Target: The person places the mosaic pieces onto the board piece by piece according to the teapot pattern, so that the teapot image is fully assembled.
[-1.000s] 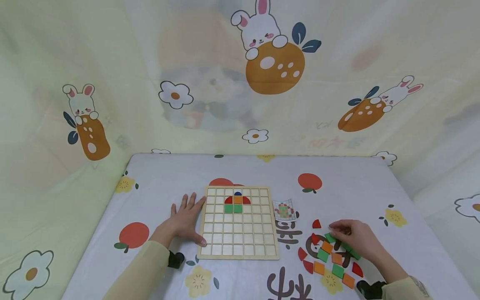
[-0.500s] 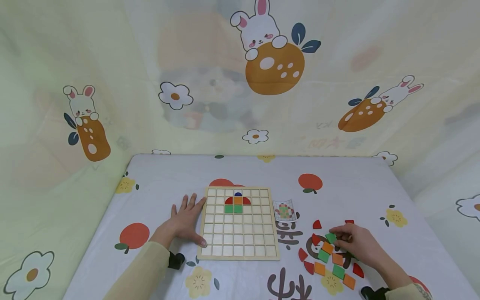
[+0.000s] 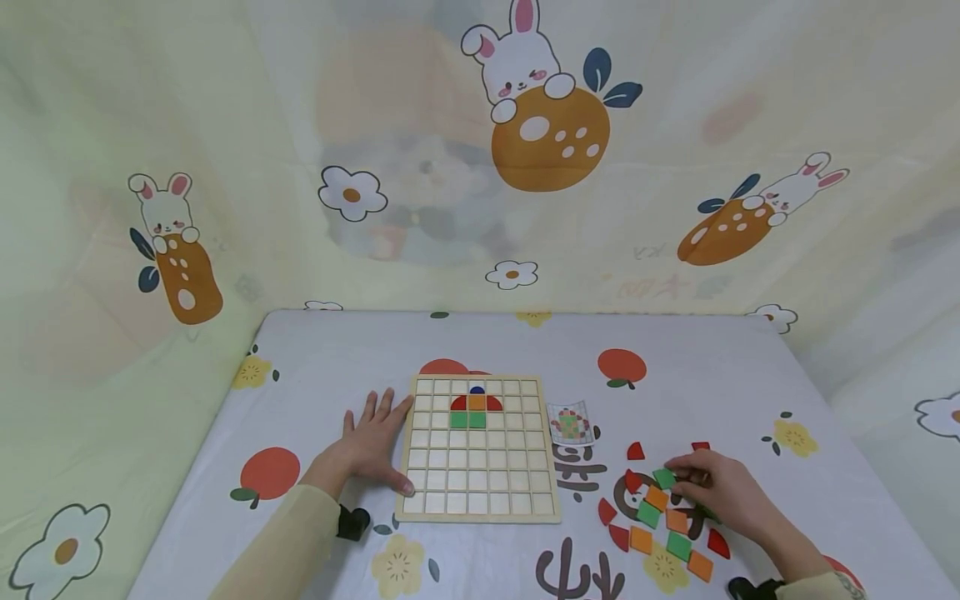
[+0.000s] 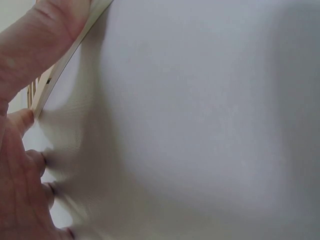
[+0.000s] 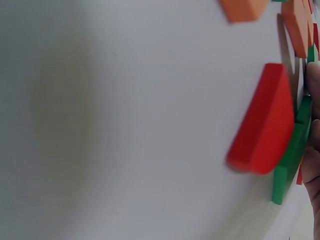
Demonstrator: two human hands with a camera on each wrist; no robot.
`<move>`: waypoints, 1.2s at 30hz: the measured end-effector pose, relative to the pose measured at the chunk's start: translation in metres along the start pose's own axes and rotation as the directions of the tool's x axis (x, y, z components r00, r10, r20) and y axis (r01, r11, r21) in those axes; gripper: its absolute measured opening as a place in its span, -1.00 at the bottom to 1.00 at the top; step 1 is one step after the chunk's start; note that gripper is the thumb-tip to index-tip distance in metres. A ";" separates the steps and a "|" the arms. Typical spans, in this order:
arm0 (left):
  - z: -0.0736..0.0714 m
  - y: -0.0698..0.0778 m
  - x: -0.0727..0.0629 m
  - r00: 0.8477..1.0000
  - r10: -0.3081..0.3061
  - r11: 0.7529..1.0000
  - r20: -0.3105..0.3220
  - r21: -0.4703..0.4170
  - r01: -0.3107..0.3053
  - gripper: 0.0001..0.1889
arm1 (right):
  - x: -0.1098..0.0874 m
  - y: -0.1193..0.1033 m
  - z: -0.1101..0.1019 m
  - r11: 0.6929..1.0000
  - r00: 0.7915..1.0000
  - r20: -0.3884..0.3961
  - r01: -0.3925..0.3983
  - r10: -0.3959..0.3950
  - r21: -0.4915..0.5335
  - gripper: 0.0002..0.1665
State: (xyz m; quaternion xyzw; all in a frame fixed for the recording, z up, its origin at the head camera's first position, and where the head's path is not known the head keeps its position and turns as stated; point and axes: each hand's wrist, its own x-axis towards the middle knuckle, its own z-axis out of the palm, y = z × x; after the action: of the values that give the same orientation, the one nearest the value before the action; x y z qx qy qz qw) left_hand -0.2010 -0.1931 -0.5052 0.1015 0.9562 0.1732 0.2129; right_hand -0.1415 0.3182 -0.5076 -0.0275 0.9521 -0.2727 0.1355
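Note:
A wooden grid board lies on the table, with a small figure of blue, red, orange and green tiles in its upper cells. At its left side my left hand has its fingers spread, with the thumb on the board's lower left edge. In the left wrist view the thumb overlaps the wooden edge and other fingertips touch the cloth. My right hand, over the loose tiles, pinches a green square tile between thumb and index finger. More green tiles lie under that hand, partly hidden.
Loose orange square tiles, green square tiles and red quarter-round tiles are scattered left of and below the right hand. A small pattern card lies against the board's right edge. Patterned cloth covers table and walls.
My right hand has shifted slightly right and toward me, uncovering a red tile behind it and more of the green square tile at its fingertips. My left hand stays on the board's edge.

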 end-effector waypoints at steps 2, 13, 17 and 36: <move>0.000 0.000 0.000 1.000 0.001 1.000 0.000 0.002 -0.001 0.44 | -0.001 0.000 0.000 1.000 1.000 -0.006 -0.001 0.001 -0.003 -0.64; 0.000 0.001 0.000 1.000 0.001 1.000 -0.001 0.007 -0.001 0.45 | -0.002 0.001 0.000 1.000 0.999 -0.035 -0.017 0.017 -0.007 -0.65; 0.001 0.000 0.001 1.000 0.000 1.000 -0.003 0.013 0.000 0.45 | -0.003 0.001 0.000 1.000 0.999 -0.038 -0.024 0.024 0.000 -0.64; 0.001 -0.001 0.001 1.000 -0.001 1.000 -0.003 -0.003 0.001 0.45 | 0.009 -0.023 -0.010 0.998 0.991 -0.116 0.064 -0.061 0.020 -0.62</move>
State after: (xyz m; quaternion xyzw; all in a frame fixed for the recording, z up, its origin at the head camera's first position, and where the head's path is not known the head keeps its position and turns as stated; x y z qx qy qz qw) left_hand -0.2011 -0.1935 -0.5068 0.1006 0.9564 0.1746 0.2115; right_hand -0.1531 0.3024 -0.4896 -0.0401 0.9537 -0.2892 0.0720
